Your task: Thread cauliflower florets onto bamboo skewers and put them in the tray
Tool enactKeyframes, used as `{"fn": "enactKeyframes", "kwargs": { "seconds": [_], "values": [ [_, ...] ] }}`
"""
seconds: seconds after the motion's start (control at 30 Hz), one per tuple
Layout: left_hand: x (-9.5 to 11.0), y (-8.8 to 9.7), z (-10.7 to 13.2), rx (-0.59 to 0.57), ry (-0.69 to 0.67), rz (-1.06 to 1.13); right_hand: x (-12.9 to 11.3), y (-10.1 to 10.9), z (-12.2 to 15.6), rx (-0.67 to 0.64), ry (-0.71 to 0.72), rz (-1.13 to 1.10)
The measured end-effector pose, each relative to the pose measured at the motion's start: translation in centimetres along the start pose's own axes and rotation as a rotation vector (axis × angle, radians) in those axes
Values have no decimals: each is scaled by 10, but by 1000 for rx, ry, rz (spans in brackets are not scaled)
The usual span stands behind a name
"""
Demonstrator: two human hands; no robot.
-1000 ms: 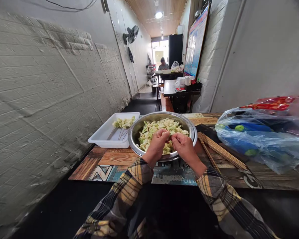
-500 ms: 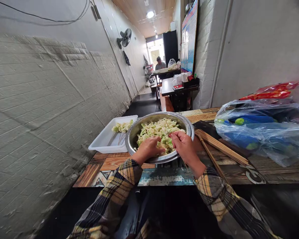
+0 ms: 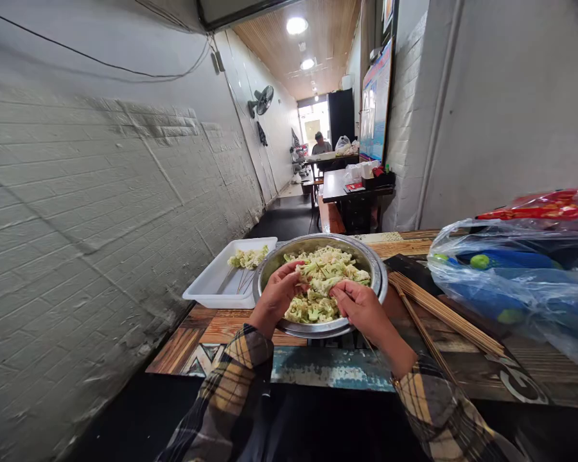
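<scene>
A steel bowl (image 3: 381, 282) full of cut cauliflower florets (image 3: 313, 310) stands on the table in front of me. Over its left side, my left hand (image 3: 280, 294) has its fingers curled round a cauliflower floret (image 3: 302, 274). My right hand (image 3: 363, 309) pinches a thin bamboo skewer at the bowl's right side; the fingers hide much of it, and pale florets lie against the fingertips. Left of the bowl is a white plastic tray (image 3: 207, 294), where skewered cauliflower (image 3: 248, 258) rests with its sticks pointing toward me.
Loose bamboo skewers (image 3: 450, 314) lie right of the bowl on the patterned wooden table (image 3: 226, 324). Beyond them sits a clear plastic bag (image 3: 505, 282) with blue and green contents, and a red packet (image 3: 539, 208) behind. A person (image 3: 321, 145) sits far back, past other tables.
My left hand has risen from low in the bowl and now holds a floret near the right hand. My right hand stays at the bowl's right side. The view has tilted up slightly.
</scene>
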State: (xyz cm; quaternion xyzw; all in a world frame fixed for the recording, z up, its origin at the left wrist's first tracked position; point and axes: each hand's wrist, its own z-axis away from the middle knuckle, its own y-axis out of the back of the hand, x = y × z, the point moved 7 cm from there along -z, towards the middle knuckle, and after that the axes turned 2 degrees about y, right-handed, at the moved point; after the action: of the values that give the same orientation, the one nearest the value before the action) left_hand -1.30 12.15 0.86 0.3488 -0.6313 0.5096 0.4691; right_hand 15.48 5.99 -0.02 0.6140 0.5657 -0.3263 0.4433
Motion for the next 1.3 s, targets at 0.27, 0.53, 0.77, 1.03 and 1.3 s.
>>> {"fn": "enactKeyframes", "kwargs": {
  "seconds": [0.27, 0.53, 0.77, 1.03, 1.3],
  "values": [
    [2, -1, 9, -14, 13, 125, -2, -10, 1, -61, -32, 115],
    [-6, -5, 11, -119, 56, 55, -5, -16, 1, -60, -10, 214],
    [-3, 3, 8, -17, -150, -379, -6, -19, 3, -71, -31, 222],
    [5, 1, 5, 61, -310, -797, -7, -17, 4, -39, -45, 222],
    [-6, 14, 8, 140, -40, 37, -6, -20, 5, -47, -42, 230]
  ]
}}
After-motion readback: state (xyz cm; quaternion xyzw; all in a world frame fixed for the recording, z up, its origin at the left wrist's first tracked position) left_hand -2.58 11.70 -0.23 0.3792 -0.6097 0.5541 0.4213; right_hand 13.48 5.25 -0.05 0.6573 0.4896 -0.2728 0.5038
